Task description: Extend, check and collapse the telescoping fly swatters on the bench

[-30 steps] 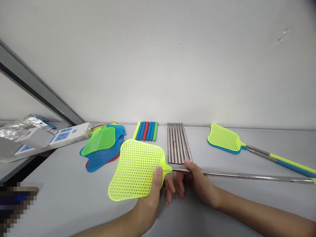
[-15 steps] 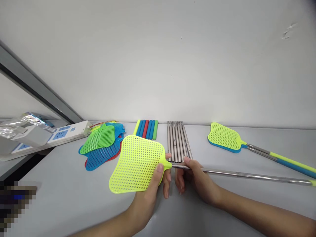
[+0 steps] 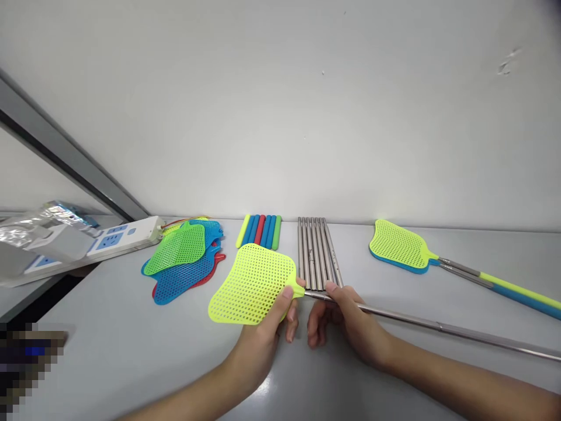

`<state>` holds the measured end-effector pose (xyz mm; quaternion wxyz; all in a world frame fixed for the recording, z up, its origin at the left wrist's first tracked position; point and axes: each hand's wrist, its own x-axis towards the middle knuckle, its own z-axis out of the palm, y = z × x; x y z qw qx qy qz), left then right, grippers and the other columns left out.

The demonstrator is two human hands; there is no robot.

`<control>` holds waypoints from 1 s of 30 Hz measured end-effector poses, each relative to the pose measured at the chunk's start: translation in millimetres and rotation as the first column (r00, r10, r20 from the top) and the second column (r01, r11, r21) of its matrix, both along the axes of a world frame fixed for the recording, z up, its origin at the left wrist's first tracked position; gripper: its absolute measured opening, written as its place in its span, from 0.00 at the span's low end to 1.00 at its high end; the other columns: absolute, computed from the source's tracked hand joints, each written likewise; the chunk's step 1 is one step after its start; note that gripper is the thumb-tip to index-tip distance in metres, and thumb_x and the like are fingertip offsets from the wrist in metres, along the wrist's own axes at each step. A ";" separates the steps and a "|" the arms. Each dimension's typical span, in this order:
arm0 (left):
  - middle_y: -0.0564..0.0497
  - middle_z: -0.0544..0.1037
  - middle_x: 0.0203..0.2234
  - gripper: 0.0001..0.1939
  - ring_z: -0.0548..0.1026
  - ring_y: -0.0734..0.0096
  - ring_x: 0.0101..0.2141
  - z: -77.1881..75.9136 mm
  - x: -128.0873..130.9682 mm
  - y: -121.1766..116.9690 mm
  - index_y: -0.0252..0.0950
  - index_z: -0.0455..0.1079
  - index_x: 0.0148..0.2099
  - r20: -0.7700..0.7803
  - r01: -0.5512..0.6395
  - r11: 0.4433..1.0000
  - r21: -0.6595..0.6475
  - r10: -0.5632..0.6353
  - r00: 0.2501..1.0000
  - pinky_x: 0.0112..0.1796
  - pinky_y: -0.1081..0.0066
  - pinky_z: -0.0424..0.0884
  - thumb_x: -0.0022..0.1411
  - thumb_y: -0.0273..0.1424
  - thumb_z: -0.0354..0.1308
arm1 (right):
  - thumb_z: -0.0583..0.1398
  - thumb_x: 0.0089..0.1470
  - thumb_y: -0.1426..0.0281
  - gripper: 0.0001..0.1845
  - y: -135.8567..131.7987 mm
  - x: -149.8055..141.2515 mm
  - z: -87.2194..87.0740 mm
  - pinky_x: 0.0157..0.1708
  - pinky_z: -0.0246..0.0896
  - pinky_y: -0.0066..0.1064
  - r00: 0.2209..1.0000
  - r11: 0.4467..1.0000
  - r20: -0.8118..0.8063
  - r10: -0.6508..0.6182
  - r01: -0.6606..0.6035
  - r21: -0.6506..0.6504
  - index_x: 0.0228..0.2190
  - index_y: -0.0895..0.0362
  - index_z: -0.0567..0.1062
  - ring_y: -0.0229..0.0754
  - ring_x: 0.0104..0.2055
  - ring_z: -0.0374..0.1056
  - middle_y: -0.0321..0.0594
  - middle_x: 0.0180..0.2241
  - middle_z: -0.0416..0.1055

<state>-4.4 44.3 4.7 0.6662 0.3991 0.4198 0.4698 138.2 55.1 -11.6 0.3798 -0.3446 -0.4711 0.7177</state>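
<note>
While the left hand (image 3: 263, 345), near six o'clock from the middle of the view, is closed on the neck of the yellow mesh head (image 3: 254, 286), thumb on top and other fingers loosely curled, the right hand (image 3: 350, 318) at five o'clock pinches the metal shaft (image 3: 407, 317) just beside that neck. Head and shaft meet between the hands; the head points toward seven o'clock, and the shaft runs out of view toward four.

A pixelated patch (image 3: 30, 362) hides something at eight.

Beyond the hands, a row of steel rods (image 3: 316, 254) lies on the grey table (image 3: 144, 351) between four and five. The coloured tubes (image 3: 262, 230), yellow, blue, red and green, lie side by side toward eight, as does the pile of mesh heads (image 3: 177, 257), farther out. Two swatters (image 3: 398, 245), yellow over blue, lie between three and four.

Toward nine are a white power strip (image 3: 118, 238) and clear plastic packaging (image 3: 21, 231). Behind everything stands a pale wall (image 3: 298, 111).
</note>
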 end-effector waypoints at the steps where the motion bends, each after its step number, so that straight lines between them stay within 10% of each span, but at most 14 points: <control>1: 0.59 0.59 0.17 0.12 0.57 0.81 0.16 0.8 -0.1 0.8 0.36 0.64 0.42 0.017 0.005 1.000 -0.016 -0.005 1.000 0.23 0.76 0.57 0.58 0.37 0.50 | 0.40 0.54 0.51 0.36 -0.1 -0.2 0.4 0.21 0.56 0.27 1.000 1.000 0.016 0.001 -0.002 0.014 0.17 0.63 0.73 0.37 0.18 0.62 0.42 0.15 0.67; 11: 0.59 0.57 0.16 0.11 0.55 0.82 0.16 3.1 5.2 -2.6 0.35 0.65 0.37 0.075 -0.102 0.993 -0.057 0.106 0.991 0.22 0.78 0.55 0.58 0.38 0.50 | 0.51 0.53 0.58 0.25 -0.3 4.3 2.6 0.17 0.48 0.24 0.956 0.974 0.199 -0.217 0.197 0.114 0.11 0.59 0.64 0.32 0.15 0.55 0.33 0.10 0.58; 19: 0.60 0.53 0.13 0.12 0.52 0.83 0.15 1.7 2.1 2.7 0.33 0.66 0.37 0.182 -0.256 0.960 -0.117 0.274 0.944 0.19 0.79 0.53 0.57 0.36 0.51 | 0.50 0.53 0.61 0.26 -1.8 8.0 -3.1 0.19 0.45 0.28 0.884 0.878 -0.085 -0.459 0.466 0.104 0.08 0.58 0.62 0.34 0.16 0.51 0.34 0.09 0.53; 30: 0.59 0.61 0.11 0.15 0.56 0.80 0.12 0.3 -0.5 -5.5 0.33 0.63 0.43 0.109 -0.084 0.994 -0.069 0.092 0.990 0.16 0.79 0.55 0.60 0.38 0.46 | 0.49 0.50 0.62 0.25 -2.6 1.9 -2.3 0.13 0.45 0.27 0.881 0.907 -0.224 -0.418 0.417 -0.053 0.07 0.56 0.58 0.34 0.11 0.50 0.31 0.07 0.49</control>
